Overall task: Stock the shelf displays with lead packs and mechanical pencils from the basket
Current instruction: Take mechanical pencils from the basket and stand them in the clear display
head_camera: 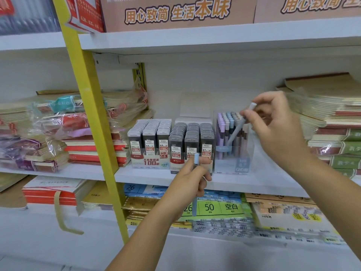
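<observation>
Two display boxes of lead packs stand side by side on the middle shelf: the 0.5 box (150,141) on the left, the 0.7 box (190,142) to its right. Right of them a clear pencil display (231,153) holds several pastel mechanical pencils upright. My right hand (277,124) pinches a grey-blue pencil (237,130) near its white cap, tip slanting down into that display. My left hand (190,178) grips a light blue pencil (195,204) upright in front of the 0.7 box. No basket is in view.
A yellow ladder rail (93,114) slants across the shelves on the left. Wrapped notebook stacks (64,130) fill the left of the shelf, more notebooks (332,122) the right. Paper packs (220,208) lie on the shelf below. A cardboard box (175,12) sits above.
</observation>
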Demonstrator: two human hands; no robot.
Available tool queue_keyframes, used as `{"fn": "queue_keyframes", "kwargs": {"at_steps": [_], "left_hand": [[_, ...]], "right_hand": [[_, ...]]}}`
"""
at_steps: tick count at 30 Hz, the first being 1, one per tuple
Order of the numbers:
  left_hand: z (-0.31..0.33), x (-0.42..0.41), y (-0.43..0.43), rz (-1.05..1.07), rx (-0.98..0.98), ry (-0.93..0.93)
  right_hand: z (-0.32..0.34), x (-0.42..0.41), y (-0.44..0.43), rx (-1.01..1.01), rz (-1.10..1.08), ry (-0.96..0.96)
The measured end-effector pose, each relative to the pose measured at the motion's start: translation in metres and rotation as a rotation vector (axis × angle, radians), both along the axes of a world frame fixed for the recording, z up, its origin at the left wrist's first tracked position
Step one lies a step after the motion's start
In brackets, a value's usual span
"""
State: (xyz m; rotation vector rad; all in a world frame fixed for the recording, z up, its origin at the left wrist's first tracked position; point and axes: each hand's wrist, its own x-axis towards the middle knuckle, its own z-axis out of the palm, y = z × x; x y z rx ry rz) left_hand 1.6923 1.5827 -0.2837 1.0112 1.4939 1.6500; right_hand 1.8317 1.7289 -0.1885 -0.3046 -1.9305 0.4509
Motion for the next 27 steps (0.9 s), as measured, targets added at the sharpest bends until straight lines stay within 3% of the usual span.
{"fn": "queue_keyframes", "kwargs": {"at_steps": [7,17,27], "left_hand": [[-0.005,-0.005,-0.003,0.011,-0.018,0.068],[-0.005,-0.006,-0.006,-0.001,-0.027,0.09],[-0.005,-0.005,-0.006,-0.017,-0.004,0.08]], "right_hand": [[-0.02,-0.012,0.006,0.105,-0.042,-0.231],[-0.016,-0.025,0.013,-0.091,-0.001,-0.21],[-0.013,-0.027,0.02,-0.103,-0.043,-0.337]]}}
